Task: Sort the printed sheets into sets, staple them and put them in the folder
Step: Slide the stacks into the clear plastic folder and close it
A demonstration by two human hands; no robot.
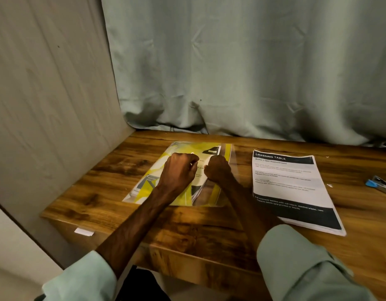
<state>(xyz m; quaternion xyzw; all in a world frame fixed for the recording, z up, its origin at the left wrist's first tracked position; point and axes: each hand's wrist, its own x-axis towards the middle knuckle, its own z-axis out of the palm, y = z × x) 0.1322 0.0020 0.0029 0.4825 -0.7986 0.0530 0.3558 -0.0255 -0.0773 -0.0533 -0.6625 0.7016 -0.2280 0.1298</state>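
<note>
Sheets (pixel 201 164) part inside clear folder (pixel 144 187), centre of tabletop (pixel 198 224). Thin, light, floppy; plastic likely slippery, so best taken at free edge and slid flat. Left hand (pixel 179 170) apparently pinches folder cover; right hand (pixel 217 169) curled on sheets' edge. Printed stack (pixel 289 183) at 3 o'clock, stapler (pixel 380 184) beyond.
</note>
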